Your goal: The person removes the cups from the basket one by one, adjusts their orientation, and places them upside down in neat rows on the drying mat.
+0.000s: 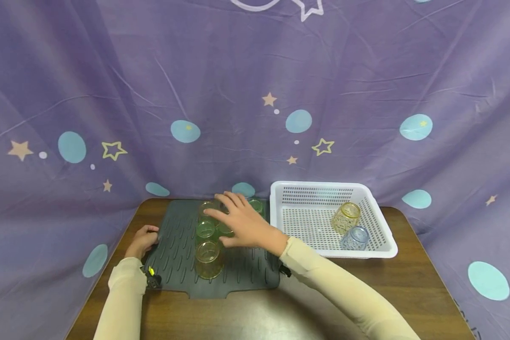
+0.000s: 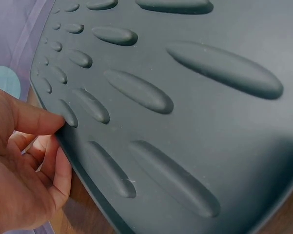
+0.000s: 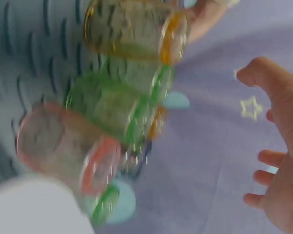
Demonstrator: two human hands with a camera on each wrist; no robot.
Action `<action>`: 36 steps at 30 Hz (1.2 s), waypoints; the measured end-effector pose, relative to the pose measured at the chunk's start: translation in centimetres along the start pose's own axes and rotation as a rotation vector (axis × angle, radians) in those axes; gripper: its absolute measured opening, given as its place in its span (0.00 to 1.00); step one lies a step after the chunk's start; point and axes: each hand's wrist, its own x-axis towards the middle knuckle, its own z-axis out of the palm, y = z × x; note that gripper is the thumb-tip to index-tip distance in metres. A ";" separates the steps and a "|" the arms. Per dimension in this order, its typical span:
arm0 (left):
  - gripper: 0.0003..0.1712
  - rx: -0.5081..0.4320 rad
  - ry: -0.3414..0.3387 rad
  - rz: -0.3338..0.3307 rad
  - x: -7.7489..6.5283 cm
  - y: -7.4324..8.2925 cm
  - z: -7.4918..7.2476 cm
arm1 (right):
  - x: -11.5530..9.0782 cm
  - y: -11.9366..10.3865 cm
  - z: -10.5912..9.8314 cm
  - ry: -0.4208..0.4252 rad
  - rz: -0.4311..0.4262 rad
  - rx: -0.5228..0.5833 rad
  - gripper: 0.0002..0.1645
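Observation:
My left hand [image 1: 143,240] pinches the left edge of a dark grey ribbed drying mat [image 1: 176,255], thumb on top, as the left wrist view [image 2: 29,161] shows. Above the glass jars on the mat, my right hand [image 1: 248,226] is spread with bent, separated fingers and holds nothing. Closest to the front stands an amber-rimmed jar [image 1: 209,264], with a green jar [image 1: 206,230] behind it and another amber jar [image 1: 208,208] farther back. A pink-rimmed jar [image 3: 63,141] shows in the right wrist view; in the head view my right hand hides part of the group.
Right of the mat is a white perforated basket [image 1: 274,212] holding a yellow jar [image 1: 345,218] and a blue jar [image 1: 355,238]. Both rest on a brown wooden table [image 1: 246,316]. A purple patterned curtain [image 1: 238,71] hangs close behind.

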 end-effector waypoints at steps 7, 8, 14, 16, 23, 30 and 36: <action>0.30 0.012 0.007 0.003 0.1 -0.1 0.1 | -2.7 4.8 -2.3 0.149 0.188 -0.041 0.51; 0.30 0.011 0.008 0.003 0.1 -0.1 0.2 | -3.2 5.6 -2.5 0.157 0.220 -0.058 0.51; 0.30 0.000 -0.001 -0.001 -0.1 -0.2 0.2 | -7.0 11.1 -3.0 0.141 0.443 -0.144 0.55; 0.30 -0.002 -0.006 0.000 0.0 -0.3 0.1 | -8.2 12.7 -3.2 0.108 0.530 -0.141 0.57; 0.31 -0.006 -0.006 -0.007 0.1 -0.2 0.0 | -11.7 17.3 -3.3 -0.062 0.805 -0.075 0.65; 0.30 -0.019 -0.019 -0.014 0.3 -0.5 -0.1 | -13.9 19.5 -2.0 -0.217 1.043 0.063 0.67; 0.30 -0.008 -0.014 -0.008 0.2 -0.2 0.0 | -14.7 20.2 -0.8 -0.297 1.233 0.151 0.70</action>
